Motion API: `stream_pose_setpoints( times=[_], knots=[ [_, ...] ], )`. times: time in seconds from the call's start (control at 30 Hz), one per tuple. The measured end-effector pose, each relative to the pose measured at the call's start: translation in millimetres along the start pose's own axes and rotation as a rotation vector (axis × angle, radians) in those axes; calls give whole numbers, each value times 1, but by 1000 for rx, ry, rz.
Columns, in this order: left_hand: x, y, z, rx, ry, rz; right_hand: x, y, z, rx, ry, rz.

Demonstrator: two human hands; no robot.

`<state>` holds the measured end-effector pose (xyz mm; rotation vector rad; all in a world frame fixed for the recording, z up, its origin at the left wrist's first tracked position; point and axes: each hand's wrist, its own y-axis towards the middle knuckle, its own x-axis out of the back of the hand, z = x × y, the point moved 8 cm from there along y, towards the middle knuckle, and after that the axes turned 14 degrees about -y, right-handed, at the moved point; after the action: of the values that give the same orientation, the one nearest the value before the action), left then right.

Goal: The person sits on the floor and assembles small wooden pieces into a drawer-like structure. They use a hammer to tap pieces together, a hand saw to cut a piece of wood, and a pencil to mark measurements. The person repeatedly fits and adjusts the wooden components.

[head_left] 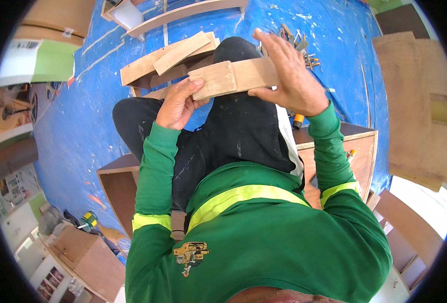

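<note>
Above my lap are two short pieces of pale wood joined end to end or overlapping; I cannot tell which. The left wood block (213,81) has a rough, squared end and stands slightly proud of the right wood piece (253,75). My left hand (179,104) grips the left block's outer end, thumb on its face and fingers underneath. At the other end, my right hand (295,78) has its fingers stretched out and its thumb apart. Its palm meets the wood's end without the fingers wrapping round it.
A wooden frame with a loose board (182,52) on it lies beyond my knees on blue sheeting (64,146). Hand tools (304,48) are scattered at the far right. A plywood box (342,151) stands by my right side, another box (120,184) by my left.
</note>
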<state>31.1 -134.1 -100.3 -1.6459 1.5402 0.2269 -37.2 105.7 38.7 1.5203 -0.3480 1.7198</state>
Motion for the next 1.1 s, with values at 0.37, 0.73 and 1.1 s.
stream_pose_setpoints(
  times=[0.37, 0.73, 1.1],
  knots=[
    [0, 2, -14, -62, 179, 0, -31, 17, 28, 128, 7, -22],
    [2, 3, -15, -71, 164, 25, -63, 28, 31, 87, 16, 27],
    [-3, 4, -17, -55, 102, 28, -57, 29, 32, 116, -2, -16]
  ],
)
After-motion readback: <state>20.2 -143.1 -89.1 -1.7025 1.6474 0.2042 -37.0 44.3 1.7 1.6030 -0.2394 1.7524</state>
